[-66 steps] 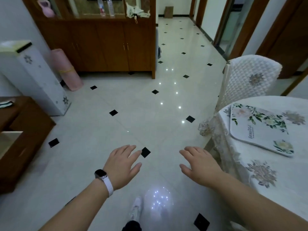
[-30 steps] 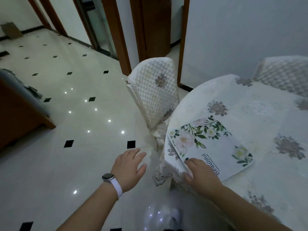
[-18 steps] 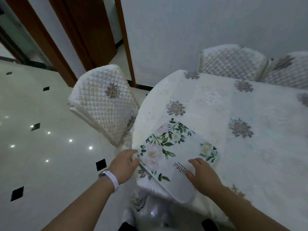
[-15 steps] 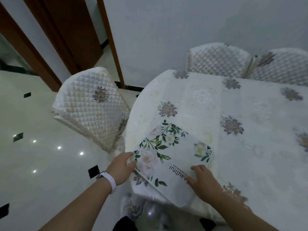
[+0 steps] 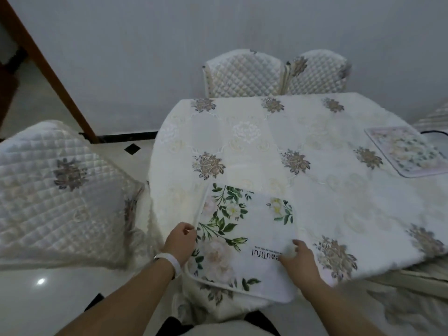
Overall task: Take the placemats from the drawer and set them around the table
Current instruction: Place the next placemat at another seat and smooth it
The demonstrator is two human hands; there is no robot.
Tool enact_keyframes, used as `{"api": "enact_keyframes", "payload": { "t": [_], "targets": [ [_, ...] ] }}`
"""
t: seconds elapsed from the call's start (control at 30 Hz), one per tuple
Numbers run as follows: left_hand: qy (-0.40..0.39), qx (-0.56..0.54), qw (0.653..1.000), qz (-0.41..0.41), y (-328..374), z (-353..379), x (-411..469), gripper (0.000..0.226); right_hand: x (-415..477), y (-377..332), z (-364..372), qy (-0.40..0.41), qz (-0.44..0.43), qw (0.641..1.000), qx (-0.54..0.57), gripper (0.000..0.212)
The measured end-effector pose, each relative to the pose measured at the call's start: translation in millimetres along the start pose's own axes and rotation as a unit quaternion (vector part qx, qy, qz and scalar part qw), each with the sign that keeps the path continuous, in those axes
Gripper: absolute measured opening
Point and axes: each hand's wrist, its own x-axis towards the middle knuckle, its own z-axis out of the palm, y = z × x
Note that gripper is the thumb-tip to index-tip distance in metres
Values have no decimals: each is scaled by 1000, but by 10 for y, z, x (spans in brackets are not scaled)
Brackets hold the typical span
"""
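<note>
A white placemat with green leaves and pale flowers lies on the near edge of the round table, its near side hanging slightly over the rim. My left hand, with a white watch band on the wrist, pinches the mat's left edge. My right hand lies on the mat's near right part, fingers bent, by the printed word. A second floral placemat lies flat at the table's far right edge.
Quilted white chairs stand around the table: one at the left, two side by side behind it against the grey wall. A flowered white tablecloth covers the table. A brown door frame rises at the left over the glossy tiled floor.
I have turned from the open floor to face the table. Both hands came onto the floral placemat, and it has turned squarer to the table edge in front of me.
</note>
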Motion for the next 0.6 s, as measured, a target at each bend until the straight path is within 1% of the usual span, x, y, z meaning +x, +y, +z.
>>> {"api": "enact_keyframes", "payload": {
  "t": [0.07,0.17,0.23,0.33,0.4,0.5,0.6],
  "targets": [
    [-13,3,1000,12,7,-23,53,10,-91,-35,52,30,36,997,58,67],
    [-37,22,999,34,16,-79,124,16,-206,-105,141,47,83,988,122,50],
    [-43,43,996,59,4,-103,181,22,-257,-87,210,35,106,982,155,37],
    [-61,46,994,79,26,-122,223,19,-386,-117,308,33,112,973,198,24],
    [-96,25,992,74,49,-134,250,16,-447,-148,360,34,97,972,211,20],
    [-146,-18,987,63,92,-181,277,16,-487,-222,387,51,89,975,199,19],
    [-155,-16,985,77,141,-235,265,17,-468,-292,375,65,77,979,176,20]
  ]
}}
